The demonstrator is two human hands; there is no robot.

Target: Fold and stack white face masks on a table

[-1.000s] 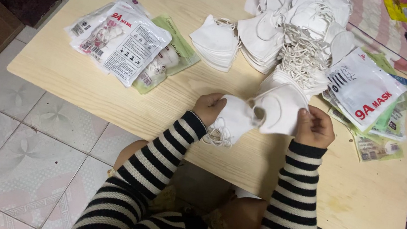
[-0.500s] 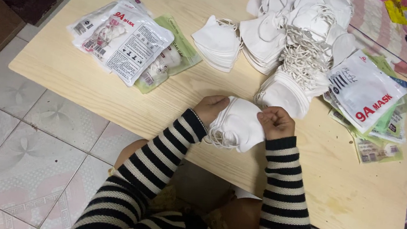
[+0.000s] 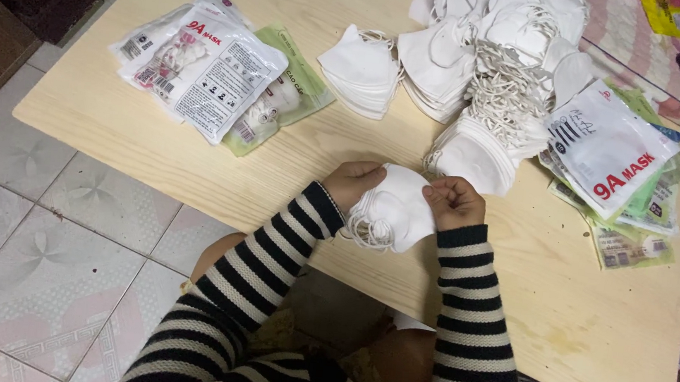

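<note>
Left hand and right hand pinch, fingers closed, a small stack of folded white face masks, perhaps several, above the wooden table.

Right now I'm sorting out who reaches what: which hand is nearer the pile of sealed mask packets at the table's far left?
Left. The left hand grips the white mask stack on the side facing the sealed packets; the right hand holds the stack's other side, farther away.
</note>
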